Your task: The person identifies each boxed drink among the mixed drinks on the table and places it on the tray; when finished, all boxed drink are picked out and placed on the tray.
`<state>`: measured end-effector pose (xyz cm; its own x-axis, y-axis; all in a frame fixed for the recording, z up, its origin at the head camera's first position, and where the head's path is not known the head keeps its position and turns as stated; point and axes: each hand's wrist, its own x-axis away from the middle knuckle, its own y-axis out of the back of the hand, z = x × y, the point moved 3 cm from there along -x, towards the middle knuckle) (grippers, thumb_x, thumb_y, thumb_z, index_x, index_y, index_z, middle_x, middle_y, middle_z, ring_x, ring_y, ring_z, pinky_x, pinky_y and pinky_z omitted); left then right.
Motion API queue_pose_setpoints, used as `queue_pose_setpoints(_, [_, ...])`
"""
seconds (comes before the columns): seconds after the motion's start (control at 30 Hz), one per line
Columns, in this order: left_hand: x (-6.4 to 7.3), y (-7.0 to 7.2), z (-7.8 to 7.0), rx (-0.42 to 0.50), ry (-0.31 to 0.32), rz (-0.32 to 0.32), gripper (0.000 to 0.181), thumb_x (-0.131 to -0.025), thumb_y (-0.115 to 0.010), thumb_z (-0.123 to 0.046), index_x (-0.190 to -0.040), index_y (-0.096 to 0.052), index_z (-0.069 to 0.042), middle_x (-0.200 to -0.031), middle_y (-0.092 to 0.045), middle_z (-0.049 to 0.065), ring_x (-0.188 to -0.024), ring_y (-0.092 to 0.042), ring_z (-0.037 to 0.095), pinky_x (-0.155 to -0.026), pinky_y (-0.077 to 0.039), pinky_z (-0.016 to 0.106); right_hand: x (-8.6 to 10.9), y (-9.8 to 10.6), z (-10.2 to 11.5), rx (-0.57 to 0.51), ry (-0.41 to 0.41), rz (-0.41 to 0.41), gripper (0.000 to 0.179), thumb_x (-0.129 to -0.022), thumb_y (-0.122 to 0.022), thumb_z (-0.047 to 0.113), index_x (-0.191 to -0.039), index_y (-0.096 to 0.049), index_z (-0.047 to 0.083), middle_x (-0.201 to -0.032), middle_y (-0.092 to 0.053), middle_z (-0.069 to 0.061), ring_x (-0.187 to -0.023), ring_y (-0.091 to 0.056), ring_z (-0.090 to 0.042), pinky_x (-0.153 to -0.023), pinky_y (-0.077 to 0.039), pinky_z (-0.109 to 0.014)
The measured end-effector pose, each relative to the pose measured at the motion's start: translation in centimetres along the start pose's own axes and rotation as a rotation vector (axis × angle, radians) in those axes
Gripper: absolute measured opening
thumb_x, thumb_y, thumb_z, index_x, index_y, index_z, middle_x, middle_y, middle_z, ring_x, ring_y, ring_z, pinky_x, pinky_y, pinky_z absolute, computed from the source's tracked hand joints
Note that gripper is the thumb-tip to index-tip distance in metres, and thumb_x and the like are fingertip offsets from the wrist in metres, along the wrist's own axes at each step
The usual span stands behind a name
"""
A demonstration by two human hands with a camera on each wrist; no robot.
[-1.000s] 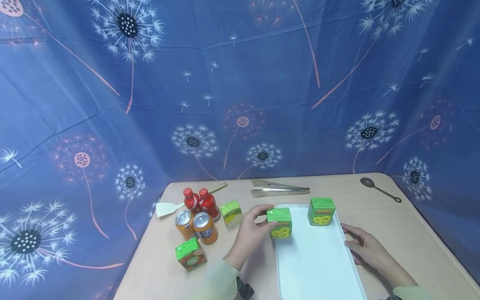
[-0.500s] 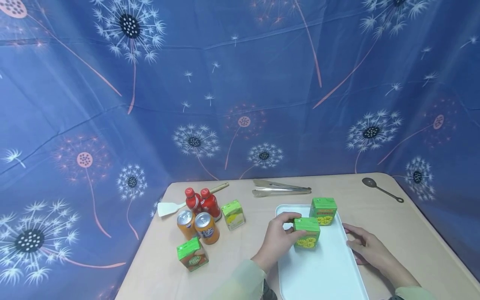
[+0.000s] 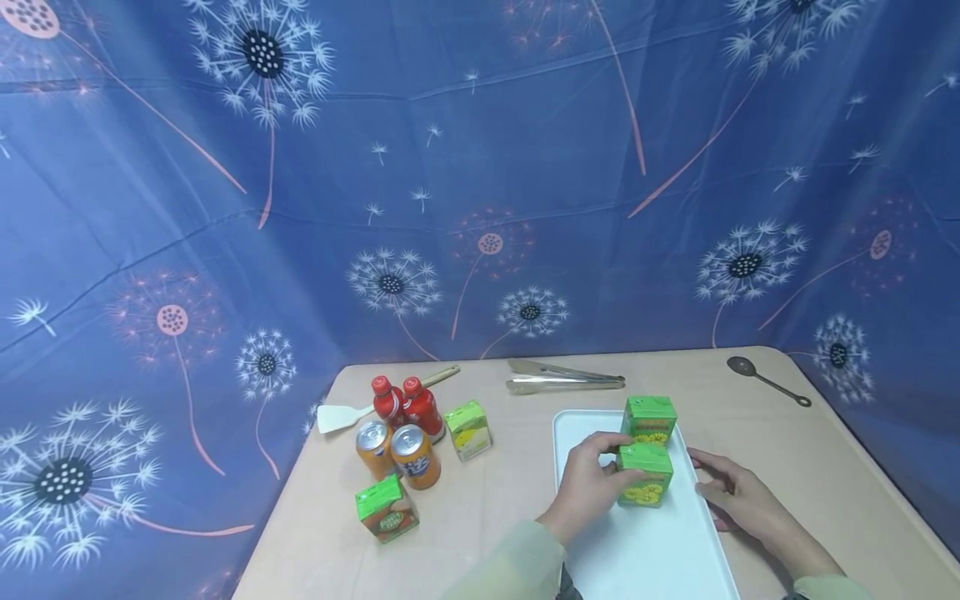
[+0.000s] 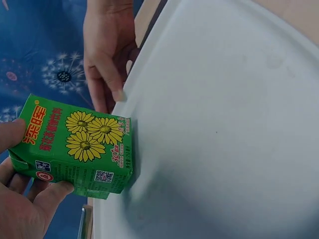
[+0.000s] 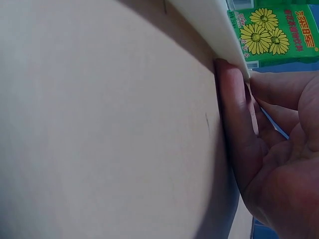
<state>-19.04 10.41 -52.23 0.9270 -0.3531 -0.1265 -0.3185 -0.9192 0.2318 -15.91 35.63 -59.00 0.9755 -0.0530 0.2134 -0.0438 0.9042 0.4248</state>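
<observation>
Listing from the left of the frame: one white-bladed spatula [image 3: 343,417], wooden-handled, partly hidden by bottles; one green-topped carton with a brown front [image 3: 388,510], lower left; two orange soda cans [image 3: 416,458], upright; two red-capped bottles [image 3: 423,410] behind them; one yellow-green carton [image 3: 468,431]; one pair of metal tongs [image 3: 566,383], lying flat near the table's far edge.

At lower right of centre, we record the left hand [image 3: 588,483], thumb and fingers closed about a chrysanthemum-tea carton [image 3: 647,477], held upright at the white tray [image 3: 660,567]; whether its full weight rests there, we cannot tell. A matching carton [image 3: 648,417] stands just behind it, unheld, near the tray's far right corner. Next, the right hand [image 3: 738,496], fingers curled about the tray's right rim. Last, one dark slotted-or-solid spoon [image 3: 742,367], far right.

Progress, as we judge it: one carton is placed, its match is nearly so, and letting go is not yet done. The other cartons, cans and bottles stand off the tray; we cannot say whether they belong to the work.

Surface: pale beige tabletop [image 3: 315,542], rounded corners. Room: blue cloth [image 3: 480,150] behind, folded and creased, printed with white and pink dandelions.
</observation>
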Motion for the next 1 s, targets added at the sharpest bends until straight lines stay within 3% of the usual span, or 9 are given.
queue_pose_setpoints(0.43, [-0.5, -1.9, -0.3, -0.043, 0.007, 0.045, 0.044, -0.086, -0.087, -0.012, -0.127, -0.071, -0.014, -0.122, -0.061, -0.019, -0.113, -0.057, -0.002, -0.096, -0.053, 0.015, 0.1, 0.1, 0.3, 0.006, -0.012, 0.016, 0.067, -0.103, -0.06, 0.011, -0.161, -0.029, -0.002, -0.15, -0.043, -0.032, -0.096, -0.07, -0.024, -0.067, -0.067, -0.04])
queue_pose_setpoints(0.77, [-0.7, -2.4, -0.3, -0.088, -0.061, 0.067, 0.042, -0.089, -0.085, -0.01, -0.128, -0.069, -0.01, -0.128, -0.061, -0.014, -0.118, -0.055, -0.001, -0.097, -0.053, 0.016, 0.1, 0.1, 0.1, -0.01, -0.02, 0.016, 0.068, -0.102, -0.061, 0.011, -0.161, -0.029, -0.001, -0.15, -0.043, -0.031, -0.095, -0.071, -0.024, -0.068, -0.067, -0.04])
queue_pose_setpoints(1.0, [-0.8, -2.7, -0.4, -0.113, -0.07, 0.055, 0.042, -0.087, -0.086, -0.009, -0.125, -0.07, -0.01, -0.124, -0.061, -0.015, -0.115, -0.055, -0.002, -0.095, -0.053, 0.014, 0.0, 0.1, 0.1, -0.031, -0.049, 0.012, 0.071, -0.101, -0.063, 0.011, -0.162, -0.028, 0.001, -0.126, -0.062, -0.022, -0.094, -0.071, -0.024, -0.07, -0.067, -0.041])
